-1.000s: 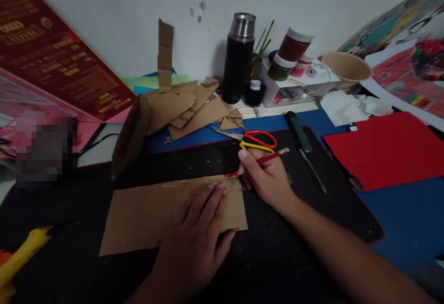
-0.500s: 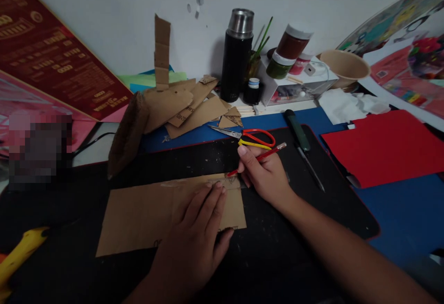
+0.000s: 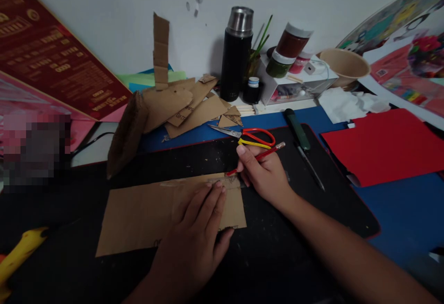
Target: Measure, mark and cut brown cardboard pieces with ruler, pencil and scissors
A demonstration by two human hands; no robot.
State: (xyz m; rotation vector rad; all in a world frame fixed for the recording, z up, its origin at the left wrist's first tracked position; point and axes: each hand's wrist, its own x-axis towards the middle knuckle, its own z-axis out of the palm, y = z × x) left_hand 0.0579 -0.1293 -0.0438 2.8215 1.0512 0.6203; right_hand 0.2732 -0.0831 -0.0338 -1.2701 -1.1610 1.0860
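A flat rectangular piece of cardboard [image 3: 138,218] lies on the black mat [image 3: 284,258]. My left hand [image 3: 201,225] rests open on it, palm down, with the fingers pressing near its right end. A clear ruler-like strip [image 3: 234,182] shows at the cardboard's upper right edge, partly under the left fingertips; I cannot make out exactly what it is. My right hand [image 3: 263,174] is closed around a red pencil [image 3: 270,150], whose tip is at the cardboard's top edge. Just behind that hand lie scissors [image 3: 256,135] with red and yellow handles.
A green-handled screwdriver-like tool [image 3: 297,130] lies right of the scissors. Cardboard scraps [image 3: 197,112] are piled at the back beside a black thermos [image 3: 237,59]. Red paper [image 3: 385,147] is on the right. A yellow-handled tool [image 3: 24,253] sits at the left edge.
The pencil tip and right hand have shifted very slightly left along the cardboard's top edge. My left hand stays in place.
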